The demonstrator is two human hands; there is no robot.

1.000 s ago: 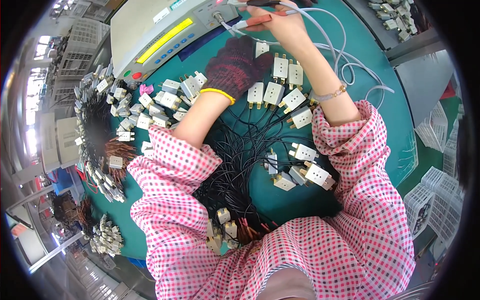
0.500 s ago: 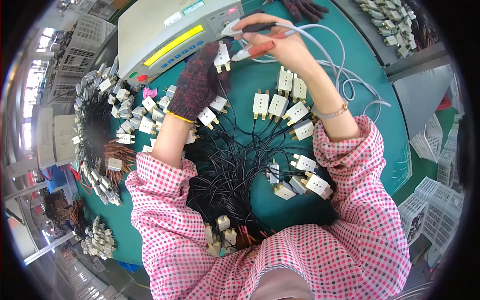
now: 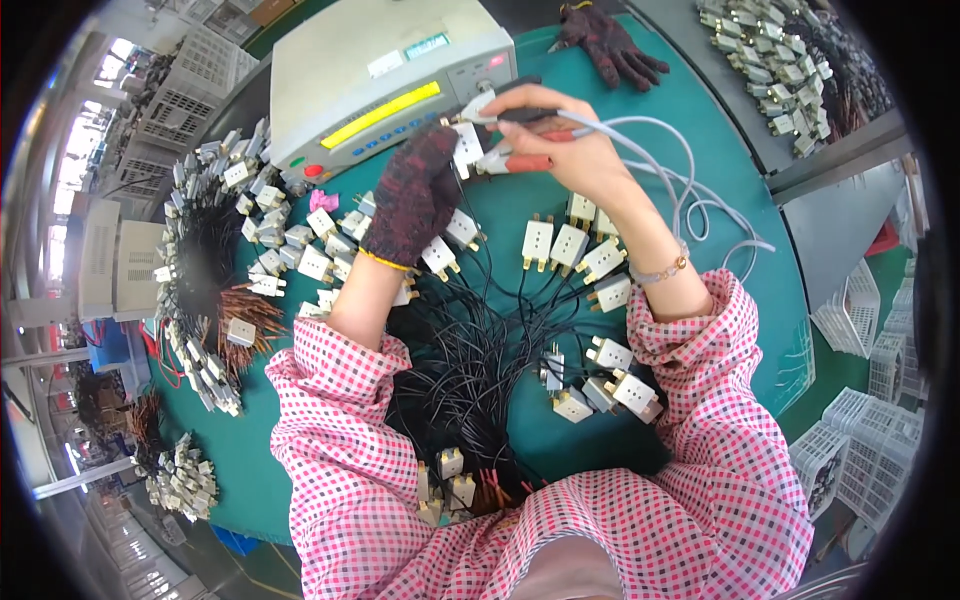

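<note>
A green-topped counter (image 3: 255,470) spreads beneath the fingers (image 3: 530,98) and to either side, its right edge marked with pale scratches. Far to the left of the fingers, bright window panes (image 3: 118,52) let in white light, with stacked pale plastic crates (image 3: 205,75) nearer. A grey metal bar (image 3: 835,153) runs out to the right, above a grey panel (image 3: 832,215). Below that, well apart from the fingers, white slatted baskets (image 3: 872,465) stand over green floor (image 3: 883,280). Greyish floor (image 3: 250,562) with a yellow line shows at lower left.

Both forearms (image 3: 672,285) angle inward, left fingers (image 3: 436,152) and right fingers (image 3: 540,97) curled close together.
</note>
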